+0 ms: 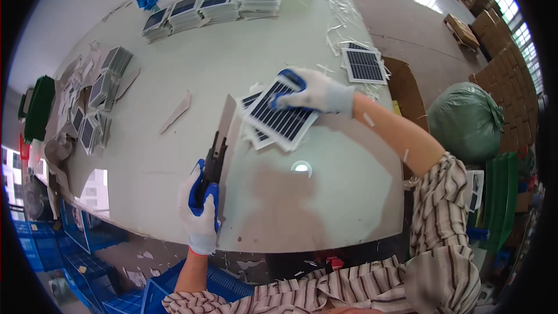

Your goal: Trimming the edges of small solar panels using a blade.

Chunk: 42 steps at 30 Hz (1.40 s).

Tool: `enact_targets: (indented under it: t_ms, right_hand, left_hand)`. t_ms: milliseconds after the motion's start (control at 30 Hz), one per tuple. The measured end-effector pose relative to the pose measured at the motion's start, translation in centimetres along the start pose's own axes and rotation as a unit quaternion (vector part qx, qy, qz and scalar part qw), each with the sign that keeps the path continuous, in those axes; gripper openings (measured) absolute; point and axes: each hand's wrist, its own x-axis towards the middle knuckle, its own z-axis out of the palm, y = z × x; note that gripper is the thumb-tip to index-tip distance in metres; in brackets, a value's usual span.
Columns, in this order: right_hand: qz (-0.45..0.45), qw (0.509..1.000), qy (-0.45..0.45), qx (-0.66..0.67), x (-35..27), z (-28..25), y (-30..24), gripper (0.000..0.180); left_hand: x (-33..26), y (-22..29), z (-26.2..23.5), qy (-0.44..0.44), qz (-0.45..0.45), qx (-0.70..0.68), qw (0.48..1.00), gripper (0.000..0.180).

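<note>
My right hand (311,90), in a white glove with blue palm and fingertips, is closed on the upper edge of a small solar panel (282,117) with dark cells and a white border. That panel lies tilted over other panels (256,136), partly hiding them. My left hand (200,206), gloved alike, wraps round a black hand tool (215,163) with a narrow, two-pronged front end; its exact kind cannot be made out. Beside the tool, a long strip of greyish card (228,113) stands or lies slanted on the glass-topped table (174,180).
Stacks of solar panels stand along the far edge (220,3) and left side (103,90). More panels (365,65) lie at the right edge near clear film (343,20). A paper scrap (175,113) lies left. Blue crates (96,270) and a green bag (465,121) flank the table.
</note>
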Motion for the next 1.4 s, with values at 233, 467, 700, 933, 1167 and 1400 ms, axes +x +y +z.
enact_targets:
  t_ms: [233, 467, 700, 933, 1167, 1400]
  right_hand:
    - [-0.065, 0.926, 0.246, -0.279, -1.9, -6.6, 2.3, 0.082]
    - [0.264, 0.883, 0.093, -0.377, -3.1, -12.9, 6.8, 0.094]
    - [0.161, 0.965, 0.128, -0.161, -5.6, -14.0, 11.8, 0.051]
    - [0.048, 0.965, 0.258, 0.015, -10.6, -14.9, 11.0, 0.026]
    - [0.032, 0.899, 0.434, 0.050, -12.7, -12.1, 8.6, 0.022]
    - [0.021, 0.931, 0.362, 0.033, -10.8, -7.2, 8.2, 0.025]
  left_hand:
    - [0.1, -0.1, -0.4, -0.014, 0.032, -0.019, 0.999, 0.044]
    - [1.1, -1.1, 0.0, -0.049, 0.115, 0.003, 0.992, 0.041]
    - [1.0, -0.8, 0.0, -0.042, 0.110, -0.011, 0.993, 0.041]
    - [0.8, -0.2, 0.1, -0.043, 0.143, 0.016, 0.989, 0.039]
    - [1.4, -1.4, 0.0, -0.026, 0.162, 0.031, 0.986, 0.037]
    - [1.3, -1.3, 0.4, -0.020, 0.141, 0.011, 0.990, 0.036]
